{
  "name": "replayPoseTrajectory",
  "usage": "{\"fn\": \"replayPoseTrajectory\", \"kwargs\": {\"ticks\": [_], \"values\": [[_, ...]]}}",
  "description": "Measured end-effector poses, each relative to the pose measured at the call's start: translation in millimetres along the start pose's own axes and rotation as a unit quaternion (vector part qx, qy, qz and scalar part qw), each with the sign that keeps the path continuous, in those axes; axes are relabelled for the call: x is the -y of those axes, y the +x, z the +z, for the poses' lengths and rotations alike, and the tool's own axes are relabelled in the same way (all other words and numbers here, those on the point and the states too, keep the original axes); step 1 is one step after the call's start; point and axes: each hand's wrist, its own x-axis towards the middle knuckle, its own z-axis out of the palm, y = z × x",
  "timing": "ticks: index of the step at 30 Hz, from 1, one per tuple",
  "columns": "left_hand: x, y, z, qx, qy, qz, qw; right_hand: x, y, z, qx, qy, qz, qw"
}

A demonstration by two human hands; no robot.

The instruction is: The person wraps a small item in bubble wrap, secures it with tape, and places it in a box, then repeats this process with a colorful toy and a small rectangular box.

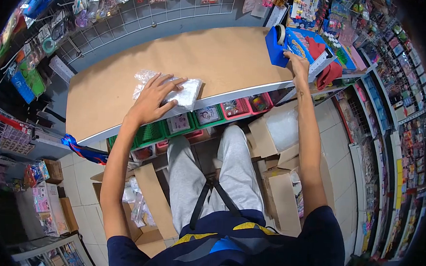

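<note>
A flat packet in bubble wrap (190,93) lies near the front edge of the brown table (218,50). My left hand (154,100) rests on it with the fingers spread, pressing from above. What is inside the wrap cannot be made out. At the table's right end stands a blue tape dispenser (275,53) with a tape roll (280,34) in it. My right hand (297,65) is closed at the dispenser's right side, its fingertips against the edge. Whether a strip of tape is between those fingers is too small to see.
Green baskets (149,133) and pink baskets (236,109) of small goods sit below the tabletop. Open cardboard boxes (155,202) stand on the floor around my legs. Behind the table is a wire grid (181,21) with hanging goods. Stocked shelves (385,143) line the right.
</note>
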Motion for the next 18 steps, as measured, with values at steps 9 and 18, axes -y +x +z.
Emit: {"fn": "replayPoseTrajectory", "kwargs": {"ticks": [9,18], "values": [[3,-3,5,-0.006,-0.027,-0.008,1.0,-36,-42,-18,0.004,0.121,-0.095,0.988],[7,-5,8,-0.004,-0.017,-0.018,1.0,63,-173,70,0.375,0.176,-0.073,0.907]]}}
